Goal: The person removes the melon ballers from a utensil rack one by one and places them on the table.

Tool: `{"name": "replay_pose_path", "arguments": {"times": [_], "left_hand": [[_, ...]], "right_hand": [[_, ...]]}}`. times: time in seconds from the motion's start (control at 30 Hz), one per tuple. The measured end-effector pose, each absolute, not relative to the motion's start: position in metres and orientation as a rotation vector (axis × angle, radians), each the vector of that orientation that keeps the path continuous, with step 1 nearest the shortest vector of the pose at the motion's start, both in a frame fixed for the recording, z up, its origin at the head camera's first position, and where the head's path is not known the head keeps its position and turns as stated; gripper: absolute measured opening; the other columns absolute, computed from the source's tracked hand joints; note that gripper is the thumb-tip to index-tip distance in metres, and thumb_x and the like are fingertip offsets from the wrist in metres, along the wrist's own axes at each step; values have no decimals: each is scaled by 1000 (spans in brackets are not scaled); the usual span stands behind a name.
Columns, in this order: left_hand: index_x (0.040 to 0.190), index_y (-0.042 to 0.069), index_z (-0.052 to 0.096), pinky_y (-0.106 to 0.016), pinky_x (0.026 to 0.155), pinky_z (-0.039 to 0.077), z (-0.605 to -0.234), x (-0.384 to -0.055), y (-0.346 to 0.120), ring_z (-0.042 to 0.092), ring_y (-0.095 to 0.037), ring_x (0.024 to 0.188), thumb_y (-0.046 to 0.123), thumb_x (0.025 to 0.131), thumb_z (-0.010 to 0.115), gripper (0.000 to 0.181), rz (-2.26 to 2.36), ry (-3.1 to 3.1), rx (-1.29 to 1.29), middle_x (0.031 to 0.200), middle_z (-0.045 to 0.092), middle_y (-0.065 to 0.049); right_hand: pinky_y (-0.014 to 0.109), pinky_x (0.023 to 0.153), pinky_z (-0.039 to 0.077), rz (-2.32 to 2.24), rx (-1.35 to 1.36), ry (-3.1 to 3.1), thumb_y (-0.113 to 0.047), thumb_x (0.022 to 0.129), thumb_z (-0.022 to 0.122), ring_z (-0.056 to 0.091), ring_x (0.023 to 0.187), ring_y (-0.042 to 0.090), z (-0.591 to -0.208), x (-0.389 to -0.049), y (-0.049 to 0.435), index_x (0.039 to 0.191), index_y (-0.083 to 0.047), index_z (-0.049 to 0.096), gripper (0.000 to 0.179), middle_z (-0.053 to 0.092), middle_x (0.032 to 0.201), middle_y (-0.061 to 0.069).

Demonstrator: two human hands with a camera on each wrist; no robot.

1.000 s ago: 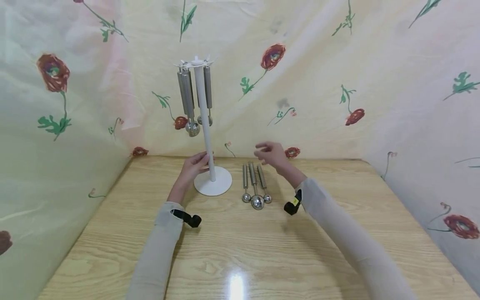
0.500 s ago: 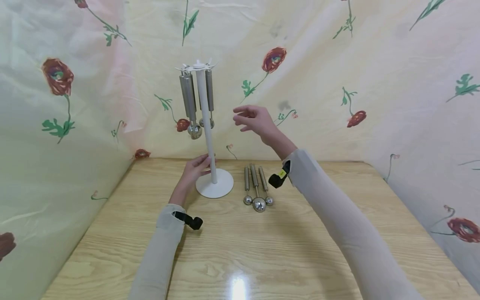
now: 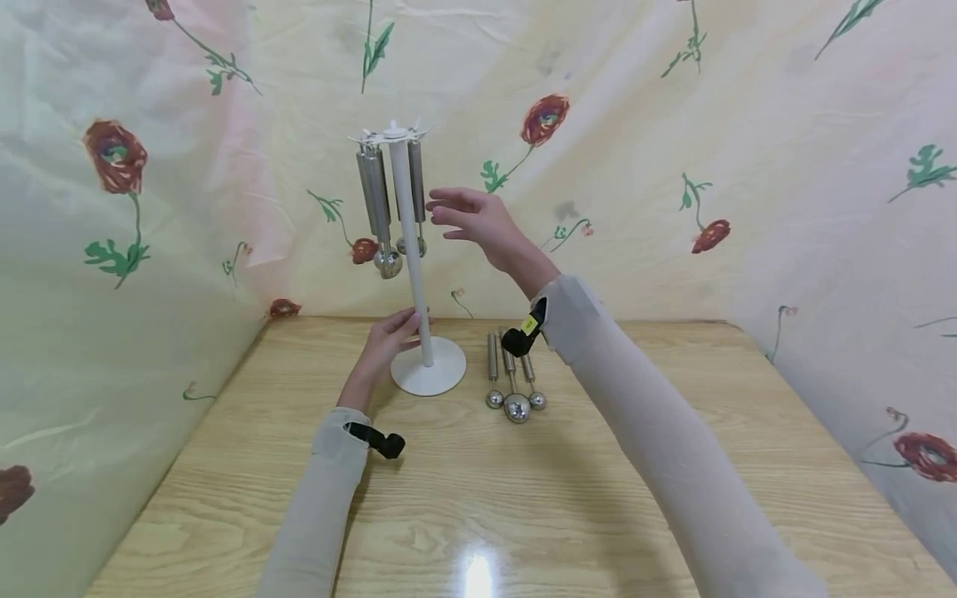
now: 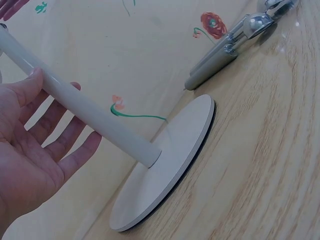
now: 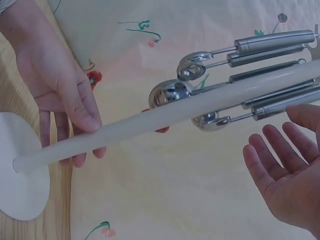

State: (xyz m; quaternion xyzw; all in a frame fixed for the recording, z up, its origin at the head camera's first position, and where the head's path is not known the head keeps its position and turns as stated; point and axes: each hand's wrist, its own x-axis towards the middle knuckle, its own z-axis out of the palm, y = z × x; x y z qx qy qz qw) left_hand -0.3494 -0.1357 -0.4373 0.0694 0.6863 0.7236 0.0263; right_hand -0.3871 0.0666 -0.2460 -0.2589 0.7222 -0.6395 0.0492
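Observation:
A white stand with a slim pole [image 3: 410,249], a round base [image 3: 441,378] and a hooked top rises from the table. Its pole is held low down by my left hand [image 3: 385,339], thumb on one side and fingers behind. Several steel scoops [image 5: 172,93] with tubular handles hang from the hooks. My right hand [image 3: 478,223] is raised to the right of them, fingers spread and slightly bent, holding nothing. Its fingertips [image 5: 255,142] are close to one hanging handle [image 5: 285,106], apparently without touching it. Three more scoops [image 3: 517,408] lie on the table, their handles partly hidden by the right wrist camera.
The wood-grain table [image 3: 419,498] ends at a flower-printed cloth [image 3: 635,166] behind and at both sides. Black cameras are strapped to both wrists, the right wrist camera [image 3: 517,340] sitting above the lying scoops in the head view.
My right hand has risen from beyond the lying scoops and moved left, up beside the hanging ones. The left hand stays on the pole.

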Motion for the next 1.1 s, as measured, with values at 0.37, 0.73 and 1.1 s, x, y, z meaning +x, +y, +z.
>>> {"name": "replay_pose_path", "arguments": {"times": [0.37,0.73,1.1], "left_hand": [[144,4,55,-47,112,51,-438,-350,-136,61,-23,123,31,107,55,47,2231,2141,242,134,66,-17],[145,4,55,-48,112,51,-439,-350,-137,60,-26,125,32,106,55,48,2212,2154,258,137,64,-20],[144,2,55,-47,112,52,-439,-350,-137,58,-30,129,30,107,55,46,2229,2136,260,142,57,-27]], "right_hand": [[51,111,51,-2001,-773,2132,-13,102,62,62,127,28,-244,-390,55,144,-7,56,42,63,141,15],[44,103,57,-2019,-757,2141,-10,101,64,67,118,26,-246,-390,49,140,-5,59,40,67,133,16],[44,102,58,-2010,-746,2162,-8,99,66,69,108,23,-246,-387,47,137,0,60,39,70,120,14]]}}
